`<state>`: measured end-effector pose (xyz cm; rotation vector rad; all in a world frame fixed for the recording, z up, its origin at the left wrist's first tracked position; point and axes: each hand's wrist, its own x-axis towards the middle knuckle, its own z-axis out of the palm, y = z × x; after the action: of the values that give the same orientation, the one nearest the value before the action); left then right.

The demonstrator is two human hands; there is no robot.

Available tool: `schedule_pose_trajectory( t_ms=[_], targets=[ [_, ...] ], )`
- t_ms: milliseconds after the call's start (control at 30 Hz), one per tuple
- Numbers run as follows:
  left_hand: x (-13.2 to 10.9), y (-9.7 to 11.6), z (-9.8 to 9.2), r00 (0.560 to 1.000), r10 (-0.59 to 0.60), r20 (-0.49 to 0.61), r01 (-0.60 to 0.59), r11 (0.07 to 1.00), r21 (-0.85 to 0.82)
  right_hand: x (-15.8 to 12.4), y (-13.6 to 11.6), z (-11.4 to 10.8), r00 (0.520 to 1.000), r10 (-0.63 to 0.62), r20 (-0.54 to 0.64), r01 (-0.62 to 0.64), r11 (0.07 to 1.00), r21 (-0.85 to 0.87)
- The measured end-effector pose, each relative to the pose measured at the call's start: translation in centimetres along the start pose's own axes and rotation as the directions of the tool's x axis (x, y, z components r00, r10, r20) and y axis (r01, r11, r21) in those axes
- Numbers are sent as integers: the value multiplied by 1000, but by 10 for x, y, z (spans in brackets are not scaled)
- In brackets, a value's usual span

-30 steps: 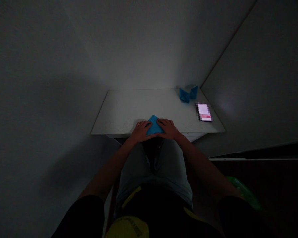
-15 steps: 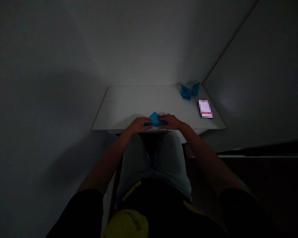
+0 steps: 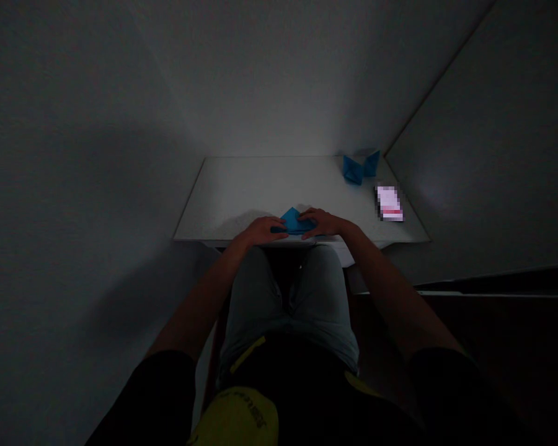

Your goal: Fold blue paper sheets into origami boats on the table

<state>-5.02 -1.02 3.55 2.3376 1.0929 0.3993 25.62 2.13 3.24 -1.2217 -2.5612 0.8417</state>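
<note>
A folded blue sheet of paper (image 3: 292, 222), with a pointed top and a strip along its lower edge, lies at the front edge of the white table (image 3: 251, 186). My left hand (image 3: 264, 230) grips its left end between thumb and fingers. At the other end, my right hand (image 3: 324, 222) has its fingers bent over the paper, with the thumb at the lower edge. Both hands cover the paper's side corners.
Two folded blue paper pieces, a left one (image 3: 353, 170) and a right one (image 3: 371, 164), stand at the table's back right. In front of them lies a phone (image 3: 389, 203) with a lit, blurred screen. Walls (image 3: 279, 80) border the table behind and at both sides.
My right hand's fingers have arched up, and its thumb and fingers have shifted on the paper's right end. The left hand still holds the left end. The view has shifted slightly.
</note>
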Motion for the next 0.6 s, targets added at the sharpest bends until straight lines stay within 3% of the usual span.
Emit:
schedule_pose_trajectory(
  t_ms=[367,600],
  targets=[
    [4,-5,-2,1000,-3,25,5,998,-57,0,-3,-6,999,-14,33,14,1000,-7],
    [11,-3,8,994,-84,-70,88,995,56,3,-2,-5,999,16,28,-16,1000,-6]
  ],
)
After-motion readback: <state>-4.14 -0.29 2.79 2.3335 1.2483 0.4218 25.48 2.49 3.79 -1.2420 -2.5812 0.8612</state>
